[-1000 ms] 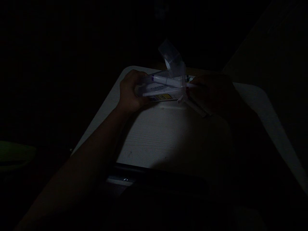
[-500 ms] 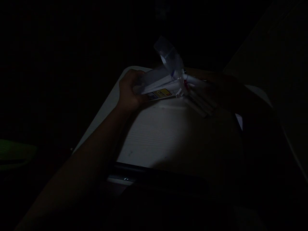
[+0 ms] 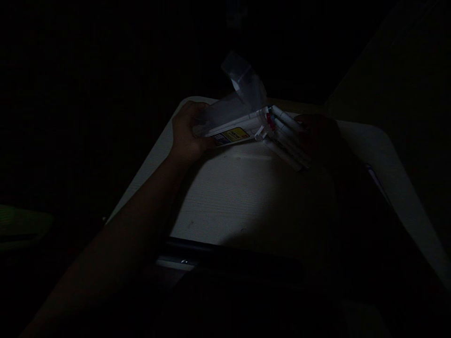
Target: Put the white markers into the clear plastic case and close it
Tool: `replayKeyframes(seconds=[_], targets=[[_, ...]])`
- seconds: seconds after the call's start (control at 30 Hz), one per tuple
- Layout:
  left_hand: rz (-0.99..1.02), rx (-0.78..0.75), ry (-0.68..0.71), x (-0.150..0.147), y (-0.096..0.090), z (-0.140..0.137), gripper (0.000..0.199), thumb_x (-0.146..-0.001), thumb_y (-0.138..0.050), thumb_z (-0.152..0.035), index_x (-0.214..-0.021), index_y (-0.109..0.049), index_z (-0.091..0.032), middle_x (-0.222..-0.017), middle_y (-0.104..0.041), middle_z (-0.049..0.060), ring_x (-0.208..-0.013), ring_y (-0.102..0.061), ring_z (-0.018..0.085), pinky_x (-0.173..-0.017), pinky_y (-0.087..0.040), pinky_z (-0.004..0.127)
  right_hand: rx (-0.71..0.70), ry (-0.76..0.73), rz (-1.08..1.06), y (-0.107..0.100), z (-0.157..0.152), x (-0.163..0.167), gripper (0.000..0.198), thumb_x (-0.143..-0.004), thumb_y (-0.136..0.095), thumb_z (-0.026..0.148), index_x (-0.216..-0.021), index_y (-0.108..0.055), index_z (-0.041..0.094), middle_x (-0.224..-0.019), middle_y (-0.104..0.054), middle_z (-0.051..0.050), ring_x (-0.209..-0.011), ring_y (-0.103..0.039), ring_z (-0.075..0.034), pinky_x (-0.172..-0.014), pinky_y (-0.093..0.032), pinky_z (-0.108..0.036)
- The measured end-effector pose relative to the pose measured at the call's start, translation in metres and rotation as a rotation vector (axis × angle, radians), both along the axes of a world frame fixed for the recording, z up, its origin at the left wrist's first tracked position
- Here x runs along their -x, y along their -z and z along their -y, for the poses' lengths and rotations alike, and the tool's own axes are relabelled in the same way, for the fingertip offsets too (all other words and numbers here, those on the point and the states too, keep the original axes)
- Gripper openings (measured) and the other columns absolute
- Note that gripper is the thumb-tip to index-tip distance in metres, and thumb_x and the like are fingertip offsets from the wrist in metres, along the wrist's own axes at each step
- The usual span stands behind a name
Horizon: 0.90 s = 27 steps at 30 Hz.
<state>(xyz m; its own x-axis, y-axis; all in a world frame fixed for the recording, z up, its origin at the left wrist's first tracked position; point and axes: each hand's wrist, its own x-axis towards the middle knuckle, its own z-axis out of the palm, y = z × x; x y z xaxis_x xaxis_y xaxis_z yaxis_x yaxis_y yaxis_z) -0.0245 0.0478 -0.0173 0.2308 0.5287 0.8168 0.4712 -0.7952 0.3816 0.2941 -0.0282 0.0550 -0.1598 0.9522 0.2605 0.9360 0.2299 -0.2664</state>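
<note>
In the head view, a clear plastic case (image 3: 225,112) with a yellow and dark label (image 3: 237,135) lies tilted above the white table. Its flap (image 3: 241,77) stands up, folded back. My left hand (image 3: 190,134) is wrapped round the case's left end, thumb along the near side. At the case's right-hand mouth, several white pens or markers (image 3: 283,145) fan out down to the right; red and dark bits show near their tops. My right hand (image 3: 320,136), very dim, closes about the outer ends of these markers. Most of its fingers are in shadow.
The white table (image 3: 225,197) has rounded far corners. A dark bar-like edge (image 3: 225,253) runs along its near side. Something thin and purplish (image 3: 377,180) lies beside my right forearm. A green object (image 3: 24,223) is at the far left. Surroundings are nearly black.
My right hand has moved from over the upper markers to their outer right ends. The markers show more sharply. Case and left hand have shifted slightly left.
</note>
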Motion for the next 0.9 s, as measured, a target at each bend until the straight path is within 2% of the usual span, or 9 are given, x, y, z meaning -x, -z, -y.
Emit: replayKeyframes(seconds=[0.1, 0.2, 0.37, 0.6, 0.7, 0.83, 0.9], targets=[[-0.037, -0.048, -0.010, 0.000, -0.001, -0.002, 0.100, -0.044, -0.065, -0.092, -0.111, -0.061, -0.017, -0.095, -0.057, 0.004, -0.087, -0.061, 0.023, -0.078, -0.053, 0.044, 0.054, 0.033, 0.122, 0.006, -0.001, 0.001, 0.044, -0.087, -0.046, 0.009, -0.127, -0.064, 0.007, -0.122, -0.063, -0.020, -0.111, -0.059, -0.029, -0.100, -0.046, -0.043], [-0.047, -0.075, -0.018, -0.001, -0.002, -0.002, 0.098, -0.045, -0.065, -0.091, -0.111, -0.061, -0.018, -0.095, -0.058, 0.004, -0.087, -0.061, 0.022, -0.075, -0.053, 0.041, 0.031, -0.003, 0.158, 0.009, 0.000, 0.002, 0.045, -0.086, -0.043, 0.012, -0.125, -0.065, 0.008, -0.117, -0.063, -0.020, -0.104, -0.059, -0.027, -0.095, -0.047, -0.041], [-0.031, -0.027, -0.024, -0.001, -0.004, 0.000, 0.098, -0.042, -0.070, -0.088, -0.108, -0.061, -0.016, -0.093, -0.058, 0.004, -0.084, -0.060, 0.021, -0.073, -0.052, 0.040, 0.091, -0.004, 0.204, 0.017, -0.006, 0.004, 0.050, -0.083, -0.044, 0.011, -0.129, -0.063, 0.009, -0.125, -0.060, -0.018, -0.111, -0.058, -0.028, -0.101, -0.046, -0.042], [-0.043, -0.041, -0.006, -0.001, -0.006, 0.003, 0.098, -0.045, -0.066, -0.091, -0.108, -0.061, -0.018, -0.091, -0.057, 0.003, -0.085, -0.061, 0.021, -0.074, -0.051, 0.038, 0.033, -0.011, 0.224, 0.026, -0.005, 0.006, 0.051, -0.082, -0.041, 0.010, -0.129, -0.063, 0.010, -0.120, -0.064, -0.016, -0.109, -0.060, -0.027, -0.098, -0.049, -0.041], [-0.050, -0.037, -0.013, -0.002, -0.007, 0.005, 0.094, -0.047, -0.071, -0.086, -0.109, -0.061, -0.016, -0.094, -0.058, 0.005, -0.085, -0.061, 0.020, -0.073, -0.052, 0.036, 0.040, -0.016, 0.243, 0.024, -0.001, 0.008, 0.045, -0.085, -0.042, 0.012, -0.122, -0.066, 0.011, -0.116, -0.065, -0.015, -0.106, -0.062, -0.027, -0.095, -0.050, -0.041], [-0.031, -0.032, -0.019, -0.004, -0.007, 0.006, 0.093, -0.048, -0.072, -0.084, -0.109, -0.061, -0.015, -0.095, -0.059, 0.005, -0.086, -0.060, 0.021, -0.077, -0.052, 0.040, 0.155, 0.012, 0.267, 0.020, -0.002, 0.009, 0.035, -0.087, -0.041, 0.015, -0.107, -0.069, 0.011, -0.109, -0.067, -0.014, -0.099, -0.064, -0.026, -0.090, -0.050, -0.040], [-0.032, -0.026, -0.021, -0.004, -0.007, 0.005, 0.095, -0.045, -0.072, -0.085, -0.109, -0.061, -0.016, -0.096, -0.059, 0.005, -0.086, -0.060, 0.022, -0.077, -0.053, 0.041, 0.145, 0.014, 0.241, 0.019, -0.004, 0.008, 0.032, -0.088, -0.043, 0.017, -0.103, -0.070, 0.011, -0.108, -0.067, -0.015, -0.099, -0.065, -0.027, -0.090, -0.051, -0.041]])
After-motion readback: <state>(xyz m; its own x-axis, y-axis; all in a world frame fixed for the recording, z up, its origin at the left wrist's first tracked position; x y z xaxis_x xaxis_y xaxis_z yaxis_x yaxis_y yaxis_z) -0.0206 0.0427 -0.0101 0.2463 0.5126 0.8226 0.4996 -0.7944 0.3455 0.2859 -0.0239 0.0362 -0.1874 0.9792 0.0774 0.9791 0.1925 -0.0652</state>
